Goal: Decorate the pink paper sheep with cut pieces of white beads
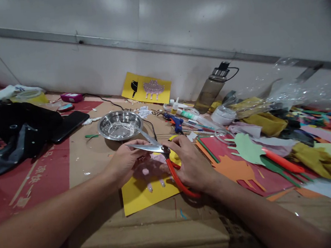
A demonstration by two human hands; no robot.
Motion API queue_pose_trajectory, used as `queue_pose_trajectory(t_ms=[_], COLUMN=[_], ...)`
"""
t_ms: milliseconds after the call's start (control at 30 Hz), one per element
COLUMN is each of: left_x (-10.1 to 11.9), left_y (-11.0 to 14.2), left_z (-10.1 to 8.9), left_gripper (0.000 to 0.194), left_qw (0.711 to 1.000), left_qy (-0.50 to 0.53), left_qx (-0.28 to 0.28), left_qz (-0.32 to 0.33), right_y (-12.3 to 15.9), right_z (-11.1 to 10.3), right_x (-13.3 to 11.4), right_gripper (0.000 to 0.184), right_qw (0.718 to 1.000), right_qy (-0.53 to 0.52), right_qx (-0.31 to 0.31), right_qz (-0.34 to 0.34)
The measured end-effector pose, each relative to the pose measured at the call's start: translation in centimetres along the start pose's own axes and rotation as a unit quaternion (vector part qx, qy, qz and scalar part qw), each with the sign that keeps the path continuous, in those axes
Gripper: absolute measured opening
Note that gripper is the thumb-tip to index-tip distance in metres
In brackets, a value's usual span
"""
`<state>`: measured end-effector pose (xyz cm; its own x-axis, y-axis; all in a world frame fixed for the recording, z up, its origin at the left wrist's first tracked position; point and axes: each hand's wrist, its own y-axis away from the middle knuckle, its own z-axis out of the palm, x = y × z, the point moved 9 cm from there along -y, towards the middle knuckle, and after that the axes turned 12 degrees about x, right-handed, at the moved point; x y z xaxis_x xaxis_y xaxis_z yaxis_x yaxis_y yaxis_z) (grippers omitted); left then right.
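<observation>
My right hand point(189, 163) grips a pair of scissors point(175, 174) with red-orange handles. Their blades are spread and point left toward my left hand point(123, 160). The fingers of that hand are pinched together at the lower blade; whatever they hold, if anything, is hidden or too small to make out. Below both hands lies a yellow card point(138, 200) with a pinkish-purple shape decorated with pale beads, partly covered by my hands. Just beyond the blades stands a steel bowl point(104, 132) with small white bits in it.
A similar yellow card point(162, 94) leans at the wall. A blue glue gun point(175, 123), a water bottle point(211, 89) and a tape roll point(223, 114) stand right of centre. Coloured paper cut-outs point(246, 149) cover the right. On the left lie a phone point(71, 126) and black cloth point(15, 128).
</observation>
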<state>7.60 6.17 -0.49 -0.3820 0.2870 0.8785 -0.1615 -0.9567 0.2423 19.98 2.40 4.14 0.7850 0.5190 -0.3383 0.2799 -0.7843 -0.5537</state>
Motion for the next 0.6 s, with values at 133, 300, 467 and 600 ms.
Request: queue_pose_trajectory(t_ms=[133, 300, 467, 600], left_x=[-0.32, -0.57, -0.63, -0.77], left_y=[-0.17, -0.40, -0.44, -0.44], left_z=[-0.03, -0.29, -0.33, -0.45], left_gripper=[0.012, 0.014, 0.016, 0.013], left_qw=[1.000, 1.000, 1.000, 1.000], left_qy=[0.006, 0.008, 0.022, 0.017], left_qx=[-0.006, 0.003, 0.012, 0.019], left_qz=[-0.002, -0.005, -0.012, -0.016], right_y=[0.02, 0.06, 0.18, 0.31], right_z=[0.12, 0.26, 0.29, 0.27], right_x=[0.08, 0.22, 0.29, 0.38], right_gripper=[0.046, 0.046, 0.045, 0.048], right_qw=[1.000, 0.999, 0.999, 0.999], right_qy=[-0.007, -0.010, -0.019, -0.012], right_qx=[-0.011, -0.022, -0.029, -0.031], right_qz=[0.017, 0.027, 0.034, 0.032])
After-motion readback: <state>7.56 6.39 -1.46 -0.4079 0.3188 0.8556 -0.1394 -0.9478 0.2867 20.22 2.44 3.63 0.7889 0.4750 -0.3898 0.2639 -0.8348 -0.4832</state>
